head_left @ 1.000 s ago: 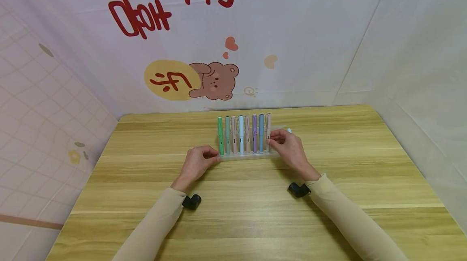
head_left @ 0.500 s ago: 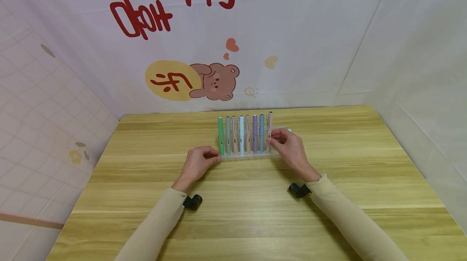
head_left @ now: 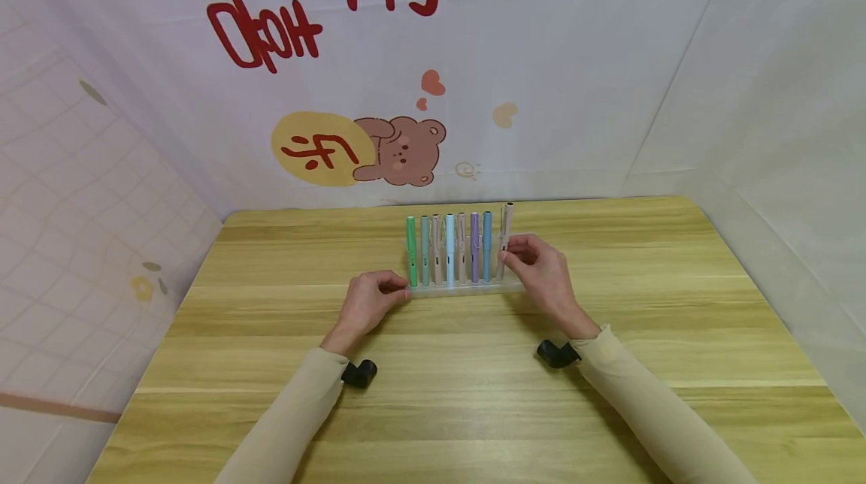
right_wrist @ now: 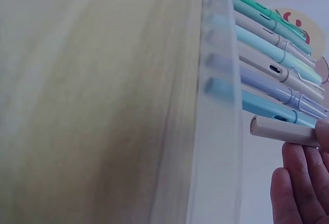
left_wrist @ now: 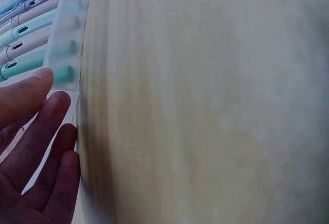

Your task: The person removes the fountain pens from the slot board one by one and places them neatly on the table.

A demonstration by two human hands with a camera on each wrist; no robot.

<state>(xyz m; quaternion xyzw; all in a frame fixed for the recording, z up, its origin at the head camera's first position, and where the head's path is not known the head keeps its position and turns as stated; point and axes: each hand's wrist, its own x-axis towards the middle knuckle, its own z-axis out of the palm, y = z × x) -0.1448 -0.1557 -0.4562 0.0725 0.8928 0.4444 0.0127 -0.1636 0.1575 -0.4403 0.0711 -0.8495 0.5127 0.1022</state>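
Note:
A translucent pen rack (head_left: 467, 288) stands on the wooden table (head_left: 433, 394) and holds a row of several upright pens, from a green pen (head_left: 411, 251) at the left to a blue pen (head_left: 486, 243). My right hand (head_left: 512, 255) pinches a beige pen (head_left: 504, 232) at the row's right end. In the right wrist view the beige pen (right_wrist: 282, 130) has its lower end just clear of the rack (right_wrist: 218, 106), above my fingers (right_wrist: 298, 183). My left hand (head_left: 399, 290) holds the rack's left end; my fingers (left_wrist: 36, 126) lie against the rack (left_wrist: 69, 39) beside the green pen (left_wrist: 25, 64).
A white cloth backdrop (head_left: 541, 93) with red lettering and a bear picture rises right behind the table's far edge. Cloth walls close in at the left and right. Black wrist mounts (head_left: 358, 373) sit under both sleeves.
My right hand has raised the beige pen a little out of the rack and tipped it slightly. My left hand and the rack have stayed put.

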